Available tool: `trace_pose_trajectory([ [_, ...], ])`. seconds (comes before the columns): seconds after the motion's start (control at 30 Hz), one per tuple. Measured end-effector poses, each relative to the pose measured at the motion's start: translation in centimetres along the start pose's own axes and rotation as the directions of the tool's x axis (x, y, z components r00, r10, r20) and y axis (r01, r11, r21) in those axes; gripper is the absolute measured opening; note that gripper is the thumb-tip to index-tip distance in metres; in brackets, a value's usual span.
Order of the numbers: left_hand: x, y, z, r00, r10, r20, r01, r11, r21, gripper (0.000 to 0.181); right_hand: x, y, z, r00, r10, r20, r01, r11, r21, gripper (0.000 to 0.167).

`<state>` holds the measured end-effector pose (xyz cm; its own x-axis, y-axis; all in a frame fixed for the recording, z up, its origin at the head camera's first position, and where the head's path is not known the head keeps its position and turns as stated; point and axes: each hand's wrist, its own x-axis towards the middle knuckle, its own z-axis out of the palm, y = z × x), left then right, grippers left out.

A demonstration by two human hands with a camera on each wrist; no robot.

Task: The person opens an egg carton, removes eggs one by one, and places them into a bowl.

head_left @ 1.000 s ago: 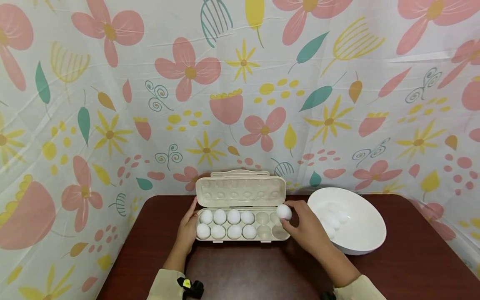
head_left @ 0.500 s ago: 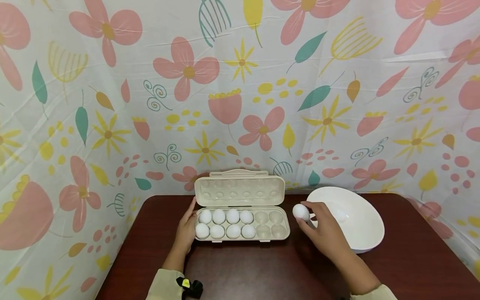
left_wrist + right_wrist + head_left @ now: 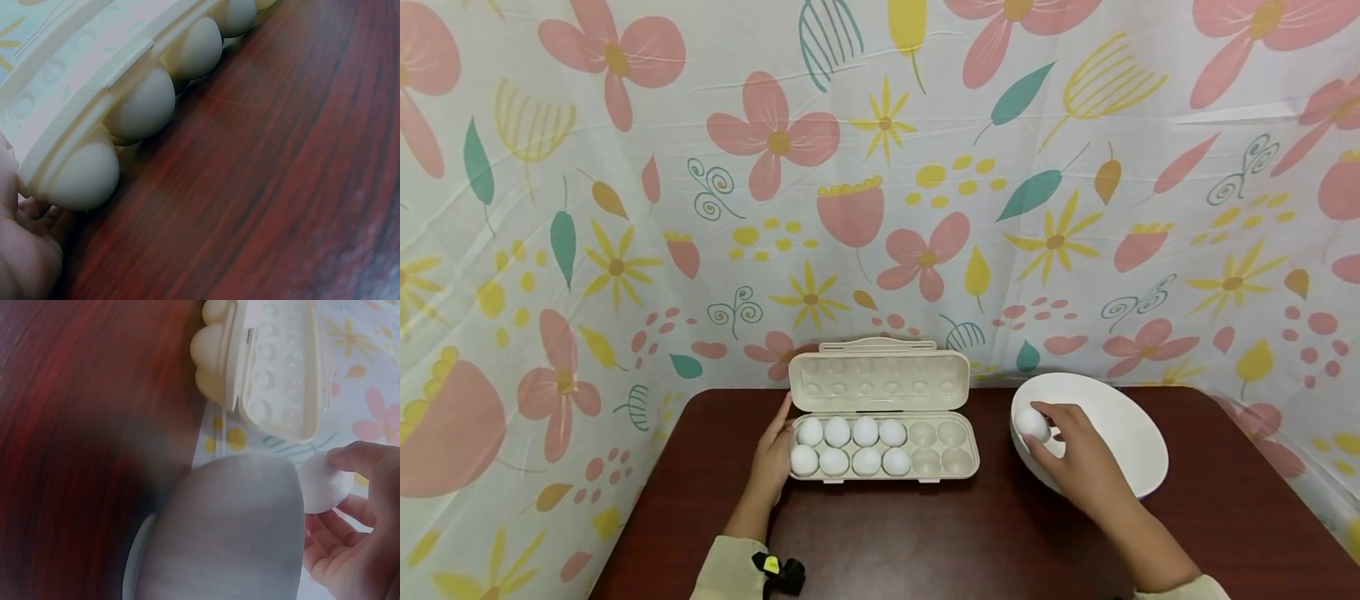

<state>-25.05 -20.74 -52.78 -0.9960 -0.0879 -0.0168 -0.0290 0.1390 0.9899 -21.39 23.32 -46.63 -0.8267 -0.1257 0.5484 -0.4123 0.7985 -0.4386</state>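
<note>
While a white cloth printed with pink, yellow and teal flowers and leaves (image 3: 880,125) fills the whole background, the dark red-brown desk with its streaked wood grain (image 3: 880,533) spreads out below it in front of me. Toward the desk's far edge lies the long, cream-coloured plastic egg carton with rounded corners (image 3: 880,383), its lid standing up at the back. To the right of it, a little apart, sits a smooth white rounded bowl (image 3: 1138,442), its inside partly hidden behind me. My left grip (image 3: 771,462) holds the carton by its left end, the fingers curled in against it. My right grip (image 3: 1078,458) is over the left part of the bowl, thumb and fingers pinching one smooth white egg (image 3: 1032,425). From above, that egg appears against the bowl's left side; the right wrist view shows it just beside the rim, and I cannot tell whether the two touch. Eight more white eggs (image 3: 866,430) sit in two rows of four in the carton's hollows, filling the end nearest my left grip.
</note>
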Motion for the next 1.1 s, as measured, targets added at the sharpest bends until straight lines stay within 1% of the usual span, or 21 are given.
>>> trace_pose_trajectory([
  [0.13, 0.1, -0.2, 0.0, 1.0, -0.01, -0.002, 0.01, 1.0, -0.009, 0.055, -0.1, 0.7, -0.6, 1.0, 0.012, 0.027, -0.011, 0.999, -0.037, 0.048],
  [0.2, 0.6, -1.0, 0.0, 1.0, -0.01, -0.005, 0.01, 1.0, -0.015, 0.055, -0.2, 1.1, -0.9, 0.998, 0.019, 0.056, -0.016, 0.998, -0.055, 0.049],
  [0.37, 1.6, -3.1, 0.0, 1.0, 0.018, -0.024, -0.018, 1.0, -0.007, 0.053, -0.4, 2.1, -1.7, 0.992, 0.014, 0.127, -0.005, 0.998, -0.065, 0.049],
  [0.47, 1.7, -3.2, 0.0, 0.999, 0.023, -0.03, -0.023, 1.0, 0.002, 0.053, -0.5, 2.8, -2.1, 0.988, 0.012, 0.153, -0.003, 0.998, -0.059, 0.047],
  [0.57, 1.7, -3.1, 0.0, 1.0, 0.012, -0.026, -0.012, 1.0, -0.002, 0.053, -0.7, 3.2, -2.4, 0.982, 0.031, 0.189, -0.021, 0.998, -0.055, 0.044],
  [0.63, 1.6, -2.8, 0.0, 1.0, 0.006, -0.02, -0.006, 1.0, -0.002, 0.054, -0.7, 3.4, -2.7, 0.974, 0.046, 0.222, -0.034, 0.998, -0.057, 0.042],
  [0.77, 1.1, -1.7, -0.1, 1.0, -0.006, -0.008, 0.006, 1.0, -0.008, 0.055, -0.7, 3.7, -3.0, 0.947, 0.079, 0.311, -0.064, 0.996, -0.059, 0.039],
  [0.87, 0.6, -0.9, -0.1, 1.0, -0.006, 0.002, 0.006, 1.0, 0.003, 0.056, -0.6, 3.9, -3.1, 0.928, 0.097, 0.359, -0.079, 0.995, -0.064, 0.039],
  [0.97, 0.3, -0.5, -0.1, 1.0, 0.001, 0.009, -0.001, 1.0, 0.005, 0.056, -0.6, 4.0, -3.3, 0.917, 0.102, 0.386, -0.079, 0.994, -0.074, 0.039],
  [1.1, 0.2, -0.5, 0.1, 1.0, 0.012, 0.003, -0.012, 1.0, -0.007, 0.056, -0.6, 3.9, -3.5, 0.909, 0.102, 0.405, -0.075, 0.994, -0.082, 0.04],
])
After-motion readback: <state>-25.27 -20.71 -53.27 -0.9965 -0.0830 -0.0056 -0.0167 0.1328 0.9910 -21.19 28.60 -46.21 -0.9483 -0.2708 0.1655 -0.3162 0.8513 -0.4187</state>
